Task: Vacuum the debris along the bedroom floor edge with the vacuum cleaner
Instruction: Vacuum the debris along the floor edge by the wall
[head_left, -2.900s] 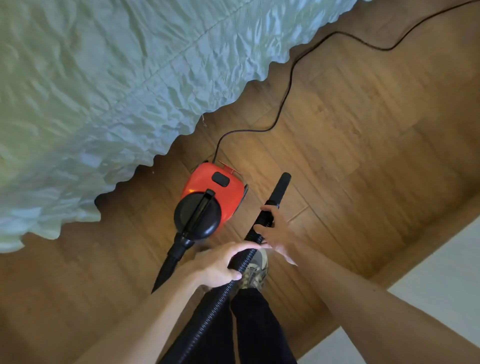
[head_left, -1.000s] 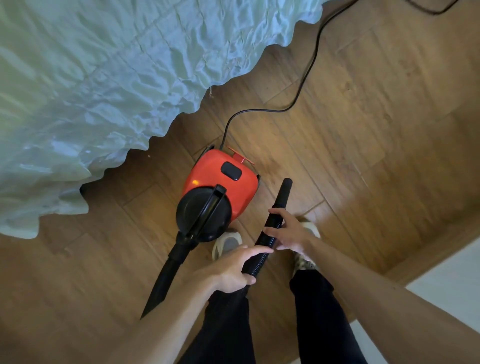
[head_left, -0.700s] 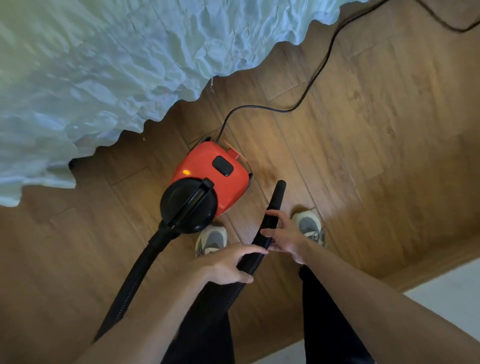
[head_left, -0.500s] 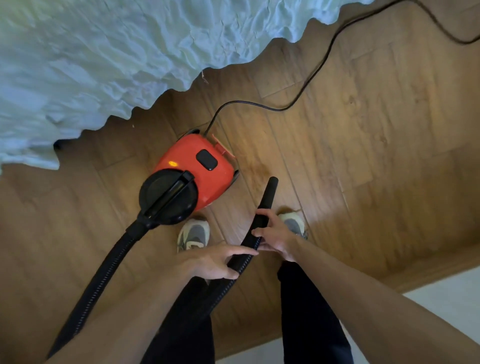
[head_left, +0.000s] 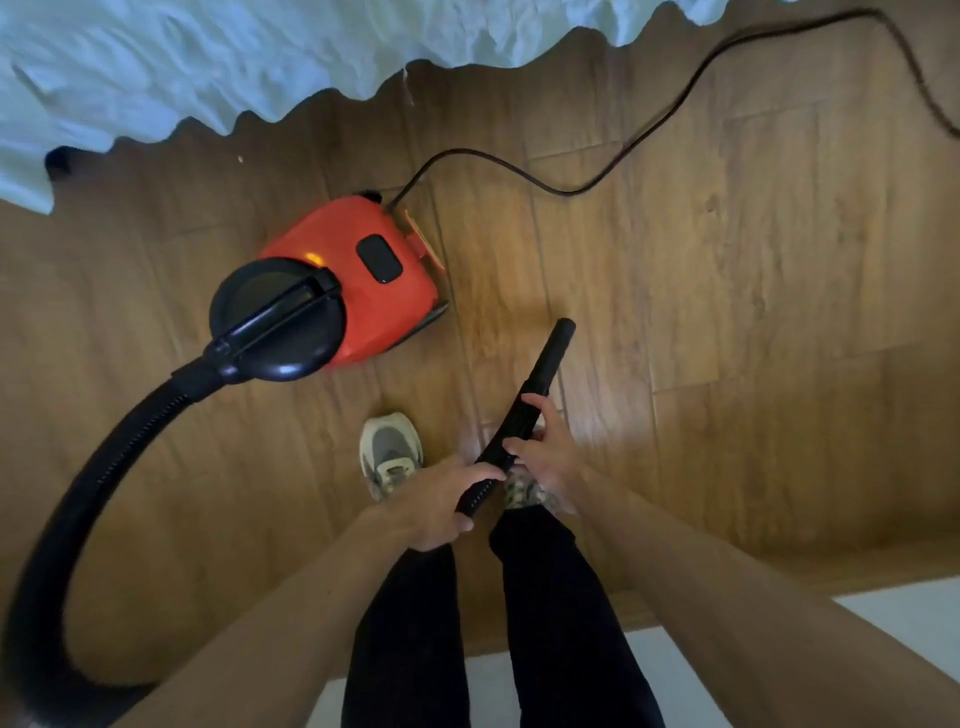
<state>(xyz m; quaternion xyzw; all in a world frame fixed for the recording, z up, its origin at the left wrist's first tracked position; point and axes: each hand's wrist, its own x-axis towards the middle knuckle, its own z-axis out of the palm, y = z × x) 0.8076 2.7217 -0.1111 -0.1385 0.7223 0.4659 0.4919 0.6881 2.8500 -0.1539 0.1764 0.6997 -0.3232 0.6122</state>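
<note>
Hands meet low at centre frame: left hand (head_left: 441, 506) curls round the ribbed hose (head_left: 477, 492), right hand (head_left: 550, 457) wraps the black nozzle (head_left: 543, 369). Beyond, left of centre, the red vacuum cleaner (head_left: 358, 270) with its round black lid sits on the wood floor (head_left: 727, 312), below the pale bedspread (head_left: 208, 62).

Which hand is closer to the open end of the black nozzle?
Right. The right hand grips the nozzle partway up, nearer its open end; the left hand grips the hose farther back.
</note>
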